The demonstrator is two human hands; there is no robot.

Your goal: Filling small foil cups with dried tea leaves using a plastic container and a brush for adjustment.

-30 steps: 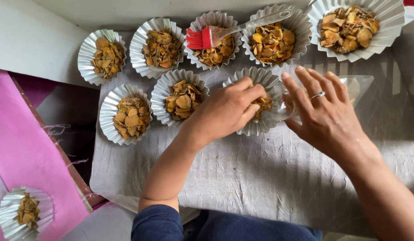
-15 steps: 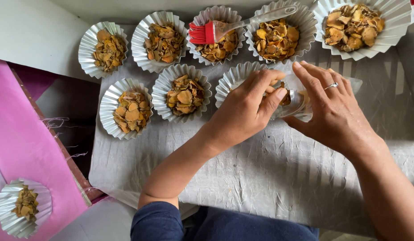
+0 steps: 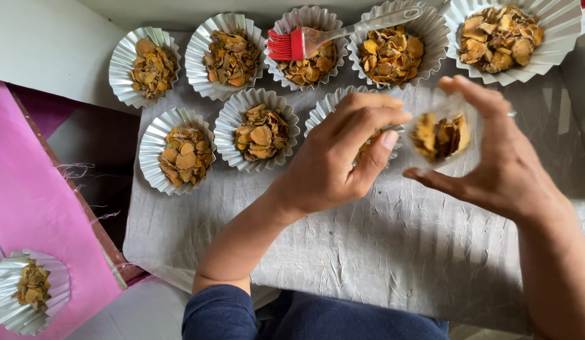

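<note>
My left hand [image 3: 333, 160] reaches in from below and covers a pleated foil cup [image 3: 330, 106] of dried yellow-orange chips in the front row. Its thumb and fingers are pinched together at the cup's right rim. Just to the right, my right hand [image 3: 503, 164], with a ring on one finger, holds a small clear cup [image 3: 440, 135] of the same chips above the grey sheet [image 3: 393, 252]. That cup is blurred. The two hands are a few centimetres apart.
Several more foil cups of chips stand in two rows, such as the front one [image 3: 262, 131] and a large one [image 3: 503, 38] at the back right. A red silicone brush [image 3: 305, 41] lies across the back cups. A pink sheet [image 3: 34, 208] holds one more foil cup [image 3: 28, 293].
My right hand has lifted the clear cup of chips off the sheet and moved it right, away from the foil cup. My left hand stays on that foil cup, fingers curled tighter.
</note>
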